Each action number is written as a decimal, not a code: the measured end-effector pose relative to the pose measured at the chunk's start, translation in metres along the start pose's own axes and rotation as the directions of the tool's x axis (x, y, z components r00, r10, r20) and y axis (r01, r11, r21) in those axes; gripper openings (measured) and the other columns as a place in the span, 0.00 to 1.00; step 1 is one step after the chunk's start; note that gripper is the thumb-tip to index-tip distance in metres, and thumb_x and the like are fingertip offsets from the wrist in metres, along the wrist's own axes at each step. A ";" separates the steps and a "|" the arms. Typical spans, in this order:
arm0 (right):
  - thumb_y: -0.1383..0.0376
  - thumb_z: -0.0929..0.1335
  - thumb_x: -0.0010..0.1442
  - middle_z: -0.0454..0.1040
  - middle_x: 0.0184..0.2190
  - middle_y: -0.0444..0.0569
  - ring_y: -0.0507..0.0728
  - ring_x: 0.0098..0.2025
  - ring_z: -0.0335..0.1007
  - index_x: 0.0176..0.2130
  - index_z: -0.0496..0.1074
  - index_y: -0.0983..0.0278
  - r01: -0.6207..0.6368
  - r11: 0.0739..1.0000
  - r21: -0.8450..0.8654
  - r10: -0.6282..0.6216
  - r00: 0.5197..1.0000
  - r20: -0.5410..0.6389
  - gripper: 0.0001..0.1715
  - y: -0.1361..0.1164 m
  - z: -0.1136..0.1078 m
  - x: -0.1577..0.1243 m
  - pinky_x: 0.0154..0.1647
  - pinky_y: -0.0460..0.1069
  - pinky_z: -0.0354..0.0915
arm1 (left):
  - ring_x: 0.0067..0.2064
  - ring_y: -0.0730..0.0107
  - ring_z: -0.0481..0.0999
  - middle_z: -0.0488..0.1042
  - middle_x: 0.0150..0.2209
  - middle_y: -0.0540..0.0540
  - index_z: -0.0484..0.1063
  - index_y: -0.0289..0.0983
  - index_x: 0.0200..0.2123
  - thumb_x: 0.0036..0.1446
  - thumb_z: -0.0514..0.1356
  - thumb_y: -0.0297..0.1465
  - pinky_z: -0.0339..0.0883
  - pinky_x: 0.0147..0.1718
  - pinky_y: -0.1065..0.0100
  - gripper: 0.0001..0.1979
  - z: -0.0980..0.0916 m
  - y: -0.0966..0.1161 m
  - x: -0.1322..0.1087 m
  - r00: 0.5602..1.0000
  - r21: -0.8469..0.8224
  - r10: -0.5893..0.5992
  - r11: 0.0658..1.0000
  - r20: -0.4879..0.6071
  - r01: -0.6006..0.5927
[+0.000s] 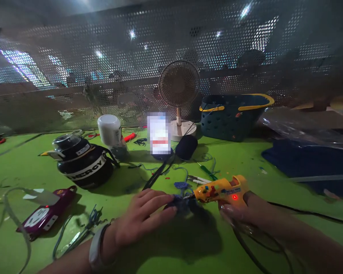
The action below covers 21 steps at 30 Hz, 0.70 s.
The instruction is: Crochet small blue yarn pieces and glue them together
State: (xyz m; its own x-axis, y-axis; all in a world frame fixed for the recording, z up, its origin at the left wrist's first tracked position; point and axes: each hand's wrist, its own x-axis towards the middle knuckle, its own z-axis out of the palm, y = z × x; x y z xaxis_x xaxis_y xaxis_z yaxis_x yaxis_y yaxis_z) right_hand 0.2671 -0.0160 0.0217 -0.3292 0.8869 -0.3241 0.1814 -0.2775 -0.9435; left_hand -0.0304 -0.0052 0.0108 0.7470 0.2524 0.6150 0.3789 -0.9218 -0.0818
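Observation:
My right hand (242,215) is wrapped round the grip of a yellow hot glue gun (217,191), which has a red light lit on its side. The gun's nozzle points left and meets a small dark blue yarn piece (180,201). That piece is pinched in the fingertips of my left hand (145,213); its exact shape is blurred and partly covered. Just beyond it lies a smaller blue crocheted piece (181,185) with a strand of yarn. Behind the gun are a green-handled crochet hook (208,171) and white pens (200,179).
On the green table (125,247), a black jug (85,167) and a purple power strip (47,213) are at left. Behind stand a white-capped bottle (110,131), a blurred-out phone (159,133), a fan (179,83), dark yarn (186,147) and a basket (231,121). Dark blue cloth (308,163) lies right.

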 end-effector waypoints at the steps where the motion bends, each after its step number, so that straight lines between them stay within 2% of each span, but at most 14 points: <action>1: 0.43 0.75 0.43 0.71 0.27 0.46 0.55 0.29 0.67 0.43 0.72 0.61 -0.019 0.999 -0.028 0.019 1.000 0.010 0.34 0.000 -0.001 0.001 0.27 0.46 0.66 | 0.42 0.60 0.77 0.79 0.42 0.37 0.70 0.32 0.45 0.64 0.54 0.24 0.75 0.34 0.62 0.09 -0.001 0.000 0.001 1.000 0.004 0.006 1.000 0.002 -0.006; 4: 0.44 0.75 0.45 0.72 0.28 0.46 0.56 0.31 0.69 0.46 0.72 0.60 -0.062 0.996 -0.071 0.063 0.998 0.019 0.35 0.002 -0.002 0.002 0.28 0.47 0.67 | 0.42 0.61 0.77 0.79 0.42 0.37 0.70 0.32 0.45 0.64 0.54 0.24 0.75 0.34 0.62 0.09 -0.002 0.001 0.003 1.000 0.007 0.014 1.000 -0.001 -0.014; 8: 0.43 0.75 0.43 0.74 0.30 0.47 0.55 0.30 0.68 0.45 0.74 0.60 -0.084 0.995 -0.053 0.083 0.996 -0.018 0.35 0.004 -0.002 0.002 0.28 0.48 0.67 | 0.42 0.61 0.77 0.79 0.41 0.37 0.70 0.32 0.47 0.65 0.51 0.24 0.75 0.35 0.62 0.10 -0.002 0.000 0.004 1.000 -0.013 0.026 1.000 -0.016 -0.026; 12: 0.42 0.74 0.43 0.69 0.23 0.42 0.48 0.22 0.58 0.45 0.73 0.61 -0.128 0.990 -0.063 0.133 0.988 0.074 0.37 0.002 -0.002 0.002 0.21 0.43 0.59 | 0.42 0.60 0.77 0.80 0.41 0.37 0.70 0.32 0.46 0.65 0.51 0.24 0.75 0.34 0.61 0.10 -0.001 0.000 0.005 0.999 -0.021 0.028 0.999 -0.032 -0.029; 15: 0.41 0.73 0.44 0.65 0.20 0.40 0.47 0.19 0.53 0.45 0.72 0.61 -0.116 0.990 -0.076 0.125 0.986 0.115 0.37 0.002 -0.003 0.003 0.18 0.42 0.55 | 0.41 0.61 0.78 0.80 0.40 0.37 0.71 0.32 0.44 0.66 0.51 0.24 0.75 0.34 0.62 0.10 -0.002 0.000 0.007 0.999 -0.008 0.032 0.999 -0.024 -0.032; 18: 0.41 0.73 0.44 0.64 0.20 0.40 0.48 0.20 0.54 0.46 0.73 0.61 -0.110 0.991 -0.075 0.118 0.987 0.113 0.37 0.003 -0.003 0.003 0.18 0.43 0.54 | 0.39 0.62 0.78 0.80 0.39 0.38 0.71 0.32 0.43 0.66 0.51 0.24 0.75 0.33 0.62 0.10 -0.003 0.001 0.009 0.999 0.012 0.041 0.999 -0.023 -0.041; 21: 0.41 0.73 0.45 0.68 0.24 0.44 0.50 0.23 0.59 0.44 0.74 0.60 -0.084 0.992 -0.096 0.092 0.993 0.079 0.34 0.003 -0.003 0.001 0.21 0.44 0.59 | 0.39 0.62 0.79 0.80 0.39 0.38 0.71 0.32 0.43 0.66 0.49 0.24 0.75 0.32 0.62 0.11 -0.003 0.001 0.010 0.999 0.010 0.051 0.999 -0.016 -0.051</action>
State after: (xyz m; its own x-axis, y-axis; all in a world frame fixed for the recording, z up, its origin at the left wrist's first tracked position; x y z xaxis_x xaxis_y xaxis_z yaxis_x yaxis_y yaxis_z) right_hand 0.2700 -0.0148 0.0187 -0.3837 0.8256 -0.4137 0.2969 -0.3139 -0.9019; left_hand -0.0243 -0.0048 0.0196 0.7563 0.2002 0.6229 0.3456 -0.9306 -0.1204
